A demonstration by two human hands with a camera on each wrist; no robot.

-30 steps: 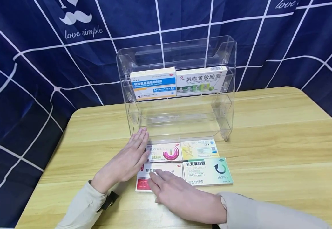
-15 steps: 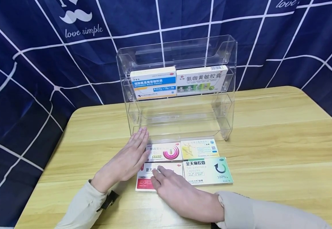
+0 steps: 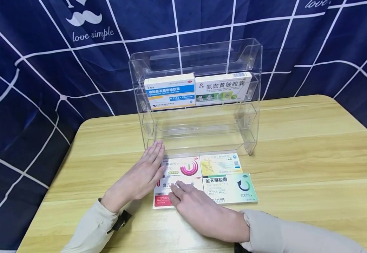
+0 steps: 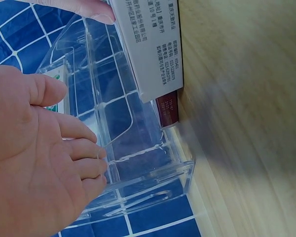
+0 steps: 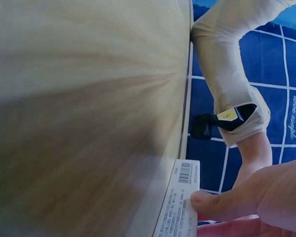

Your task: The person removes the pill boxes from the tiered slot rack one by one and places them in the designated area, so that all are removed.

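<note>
A white and red medicine box [image 3: 163, 200] lies flat on the table, partly covered by my right hand [image 3: 207, 212]. The fingers of that hand lie over its top face, and the thumb touches its edge in the right wrist view. Beyond it lies a white box with pink rings [image 3: 188, 167]. My left hand [image 3: 142, 175] is held with straight fingers along the left side of these boxes, its palm showing in the left wrist view. To the right lie a green and white box [image 3: 230, 189] and a yellow and white box [image 3: 221, 164].
A clear acrylic tiered rack [image 3: 202, 140] stands behind the flat boxes. Its upper tier holds a blue and white box [image 3: 170, 92] and a white and green box [image 3: 222, 88]. A dark blue gridded cloth [image 3: 155, 21] hangs behind the wooden table [image 3: 313, 158].
The white and red box has slid slightly right and away from me, up against the pink-ringed box. My right hand has shifted with it; my left hand has stayed in place.
</note>
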